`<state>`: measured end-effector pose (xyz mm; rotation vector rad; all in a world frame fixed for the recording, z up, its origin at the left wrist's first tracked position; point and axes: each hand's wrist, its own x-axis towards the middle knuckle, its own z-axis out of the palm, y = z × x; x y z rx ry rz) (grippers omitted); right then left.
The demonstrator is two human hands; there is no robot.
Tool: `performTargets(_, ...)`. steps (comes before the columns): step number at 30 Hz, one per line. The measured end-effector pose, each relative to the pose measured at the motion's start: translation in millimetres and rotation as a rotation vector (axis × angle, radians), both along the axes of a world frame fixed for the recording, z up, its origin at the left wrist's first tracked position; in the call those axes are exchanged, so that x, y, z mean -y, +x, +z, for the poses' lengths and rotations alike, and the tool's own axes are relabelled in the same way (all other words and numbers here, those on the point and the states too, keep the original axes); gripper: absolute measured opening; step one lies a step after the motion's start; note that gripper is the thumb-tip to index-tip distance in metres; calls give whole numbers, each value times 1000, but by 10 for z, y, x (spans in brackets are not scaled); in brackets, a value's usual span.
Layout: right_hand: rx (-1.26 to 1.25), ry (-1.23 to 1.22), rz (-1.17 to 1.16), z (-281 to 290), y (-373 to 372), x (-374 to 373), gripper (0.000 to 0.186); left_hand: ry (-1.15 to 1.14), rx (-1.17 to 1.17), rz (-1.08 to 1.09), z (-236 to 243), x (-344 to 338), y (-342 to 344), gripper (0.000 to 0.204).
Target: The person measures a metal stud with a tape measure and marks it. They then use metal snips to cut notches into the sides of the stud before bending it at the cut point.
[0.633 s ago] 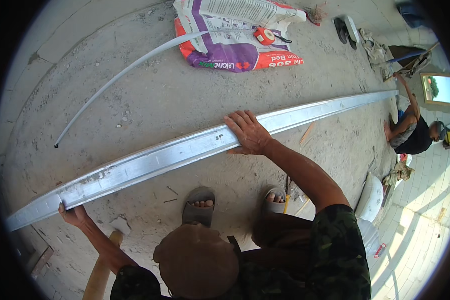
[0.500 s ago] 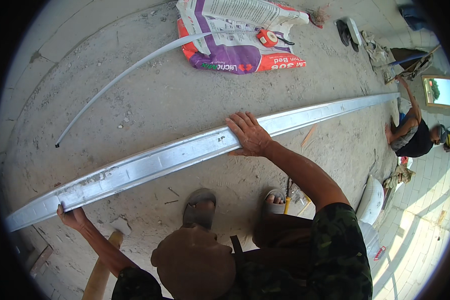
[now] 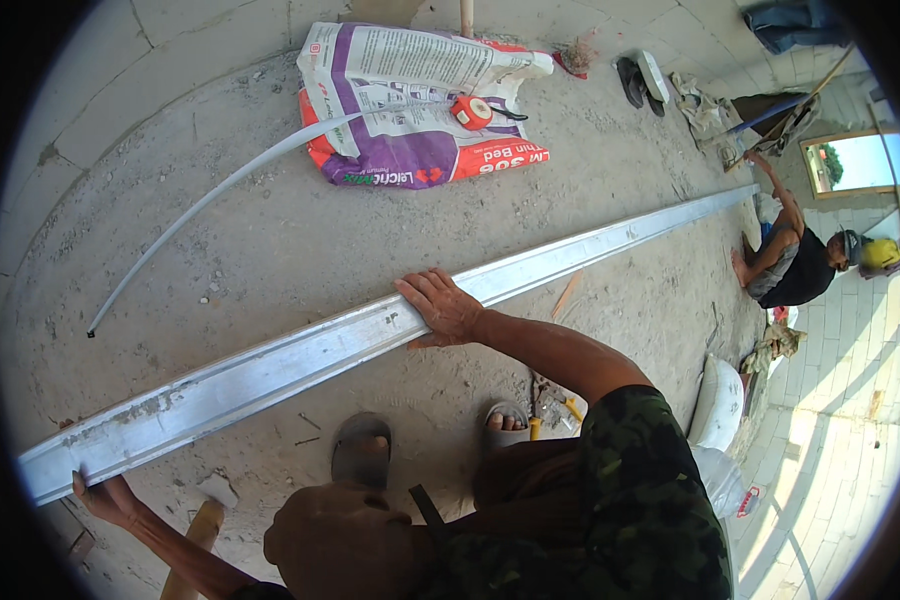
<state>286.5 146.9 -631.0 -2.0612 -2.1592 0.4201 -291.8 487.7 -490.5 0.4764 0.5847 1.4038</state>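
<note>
One long metal straightedge (image 3: 370,335) on the concrete floor (image 3: 270,240). Left hand (image 3: 105,497) grips its near-left end; right hand (image 3: 448,310) pressed flat, fingers spread, mid-length. Beyond it: one bag (image 3: 410,110), one tape measure (image 3: 472,111), one thin rod (image 3: 210,195); bare floor between.

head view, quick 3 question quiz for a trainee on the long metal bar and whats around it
1. True or false: the right hand lies flat on the long metal bar.
2. Where does the left hand grip the bar? A) near its left end B) at its middle C) at its far right end
3. Fill in: the red tape measure lies on the ____.

Key: 1 true. 2 A. 3 cement bag.
</note>
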Motion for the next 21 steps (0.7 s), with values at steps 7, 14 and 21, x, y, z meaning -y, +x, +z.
performTargets(7, -115, 53, 93, -2, -252, -346, 110, 71, -195, 146, 886, 259, 165, 74)
performTargets(14, -89, -103, -4, 183, 172, 458, 118, 293, -197, 51, 953, 187, 1284, 66)
performTargets(21, -175, -249, 119, 327, -75, 35, 112, 148, -326, 72, 775, 146, 471, 69)
